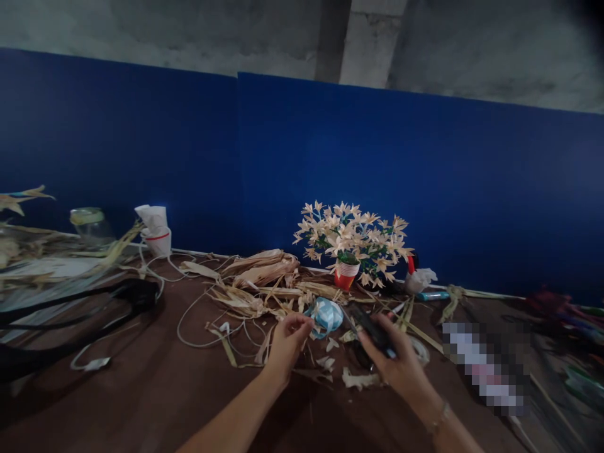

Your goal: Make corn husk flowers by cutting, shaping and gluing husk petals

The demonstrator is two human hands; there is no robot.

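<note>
My left hand (290, 343) is closed in a pinch in front of a ball of blue-and-white ribbon or wrapping (327, 316); whatever its fingertips hold, if anything, is too small to make out. My right hand (399, 352) is wrapped round a black, phone-like object (374, 330), tilted over the table. Small pale scraps (359, 379) lie between and below the hands. Behind them stands a bunch of cream, star-shaped flowers (349, 236) in a red and white cup (346, 275). Dried husks (264, 267) are heaped left of the cup.
White cords (189, 343) loop across the brown table (155, 415). Black straps (136, 296) lie at left, near a glass jar (90, 226) and a white cup with paper (158, 238). A teal item (433, 296) sits at right. A blue partition (283, 157) borders the back.
</note>
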